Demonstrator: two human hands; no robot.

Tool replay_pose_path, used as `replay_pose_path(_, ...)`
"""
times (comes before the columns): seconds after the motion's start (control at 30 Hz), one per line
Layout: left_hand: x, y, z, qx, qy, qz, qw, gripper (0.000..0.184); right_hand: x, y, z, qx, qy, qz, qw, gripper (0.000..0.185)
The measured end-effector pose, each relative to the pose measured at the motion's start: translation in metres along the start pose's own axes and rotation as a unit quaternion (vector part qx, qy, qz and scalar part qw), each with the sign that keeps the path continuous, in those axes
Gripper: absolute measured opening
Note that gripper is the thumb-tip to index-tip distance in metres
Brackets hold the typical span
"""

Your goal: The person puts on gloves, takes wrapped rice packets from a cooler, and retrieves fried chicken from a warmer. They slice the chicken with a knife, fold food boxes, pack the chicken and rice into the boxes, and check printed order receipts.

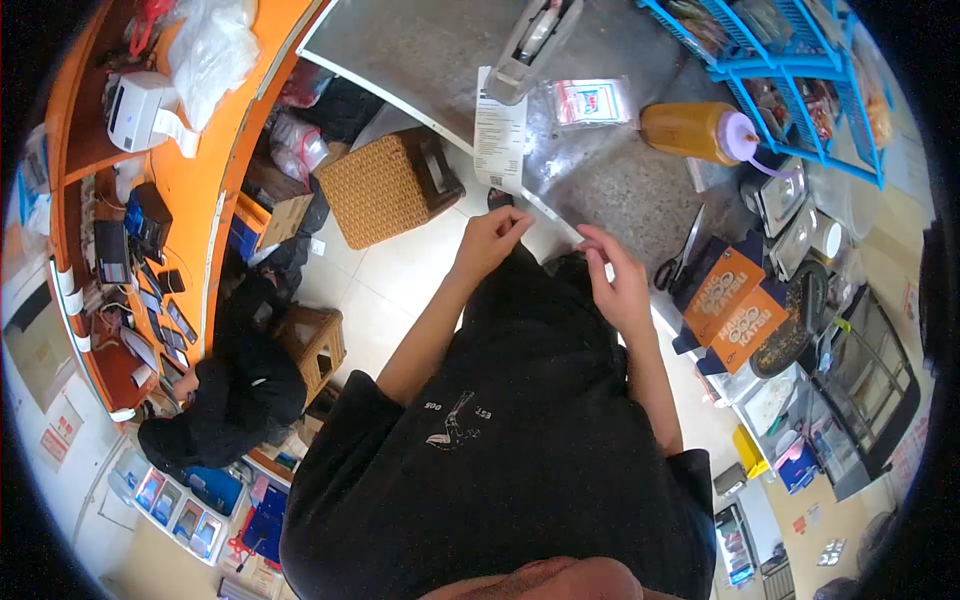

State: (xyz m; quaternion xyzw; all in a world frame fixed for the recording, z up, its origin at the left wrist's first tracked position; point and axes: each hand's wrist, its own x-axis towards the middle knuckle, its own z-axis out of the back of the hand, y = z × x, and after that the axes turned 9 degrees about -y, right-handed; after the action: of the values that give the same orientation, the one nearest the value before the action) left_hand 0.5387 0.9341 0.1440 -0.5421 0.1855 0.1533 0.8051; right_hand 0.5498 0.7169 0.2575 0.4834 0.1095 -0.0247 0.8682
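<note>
My left hand (490, 240) is over the tiled floor just off the grey table's edge, its fingers curled in and the thumb close to them; I cannot make out whether anything small is between them. Facing it, my right hand (615, 275) is bent at the fingers, with the thumb apart from the index finger and nothing visible in it. Beyond my hands a long printed receipt (500, 145) lies partly on the grey table (600, 185). Its upper end touches a grey tool like a tape dispenser (535, 55). A clear printed packet (588, 102) lies right of the receipt.
On the table's right are a bottle of yellow-brown liquid (690, 132), scissors (682, 248), an orange and navy box (735, 305) and blue racks (790, 80). A wicker stool (375, 190) stands left. Another person in black (240, 370) sits by the orange counter (190, 220).
</note>
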Motion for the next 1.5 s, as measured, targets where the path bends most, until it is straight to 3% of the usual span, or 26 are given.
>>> replay_pose_path(0.13,0.007,0.013,-0.023,-0.034,0.124,-0.011,0.992,0.019,-0.027,-0.001,0.037,-0.023,-0.056,0.031,0.998,0.024)
replay_pose_path(0.17,0.010,0.016,-0.027,-0.067,0.186,-0.003,0.980,0.029,-0.036,-0.001,0.050,-0.040,-0.074,0.041,0.996,0.023)
replay_pose_path(0.2,0.016,0.036,-0.035,-0.037,0.222,-0.070,0.972,0.042,-0.045,0.003,0.063,-0.042,-0.086,0.043,0.994,0.021)
replay_pose_path(0.27,0.018,0.048,-0.048,0.027,0.283,-0.107,0.953,0.052,-0.073,0.011,0.095,-0.025,-0.116,0.018,0.993,0.021)
replay_pose_path(0.33,0.022,0.078,-0.065,0.064,0.351,-0.067,0.932,0.058,-0.105,0.015,0.131,0.001,-0.152,-0.003,0.988,0.019)
replay_pose_path(0.4,0.015,0.092,-0.081,0.095,0.389,0.069,0.914,0.059,-0.141,-0.004,0.174,0.009,-0.220,0.027,0.975,0.016)
replay_pose_path(0.47,0.004,0.130,-0.092,0.091,0.398,0.116,0.906,0.058,-0.175,-0.036,0.209,0.079,-0.386,-0.011,0.919,0.015)
replay_pose_path(0.53,0.009,0.252,-0.098,0.043,0.448,0.099,0.887,0.051,-0.182,-0.053,0.240,0.172,-0.469,-0.068,0.864,0.018)
replay_pose_path(0.57,-0.009,0.209,-0.103,0.133,0.403,0.221,0.878,0.047,-0.182,-0.064,0.249,0.146,-0.447,-0.104,0.876,0.017)
replay_pose_path(0.67,-0.039,0.219,-0.104,0.229,0.297,0.357,0.856,0.042,-0.160,-0.101,0.231,0.128,-0.299,-0.100,0.940,0.019)
replay_pose_path(0.73,-0.045,0.240,-0.114,0.234,0.290,0.369,0.851,0.042,-0.138,-0.143,0.203,0.008,-0.223,-0.076,0.972,0.035)
replay_pose_path(0.77,-0.062,0.179,-0.128,0.216,0.273,0.361,0.865,0.047,-0.131,-0.182,0.177,-0.108,-0.243,-0.055,0.962,0.043)
replay_pose_path(0.87,-0.077,0.136,-0.159,0.128,0.237,0.280,0.922,0.052,-0.109,-0.237,0.140,-0.255,-0.297,-0.057,0.919,0.044)
replay_pose_path(0.97,-0.099,0.081,-0.187,0.053,0.197,0.212,0.956,0.048,-0.101,-0.227,0.158,-0.226,-0.228,-0.118,0.940,0.049)
replay_pose_path(1.07,-0.112,0.041,-0.204,0.035,0.196,0.159,0.967,0.042,-0.100,-0.225,0.171,-0.157,-0.244,-0.121,0.949,0.053)
replay_pose_path(1.2,-0.128,0.003,-0.211,-0.005,0.169,0.100,0.980,0.038,-0.103,-0.241,0.160,-0.190,-0.271,-0.085,0.940,0.052)
replay_pose_path(1.33,-0.135,-0.036,-0.192,-0.017,0.098,-0.006,0.995,0.031,-0.107,-0.213,0.171,-0.144,-0.249,-0.158,0.944,0.051)
replay_pose_path(1.37,-0.139,-0.051,-0.188,-0.014,0.078,-0.021,0.997,0.029,-0.113,-0.204,0.175,-0.122,-0.267,-0.115,0.949,0.051)
replay_pose_path(1.4,-0.143,-0.067,-0.186,-0.035,0.017,-0.097,0.995,0.026,-0.120,-0.195,0.179,-0.099,-0.285,-0.075,0.950,0.051)
replay_pose_path(1.5,-0.169,-0.146,-0.180,-0.173,0.043,-0.107,0.978,0.047,-0.145,-0.139,0.209,-0.031,-0.304,0.016,0.952,0.050)
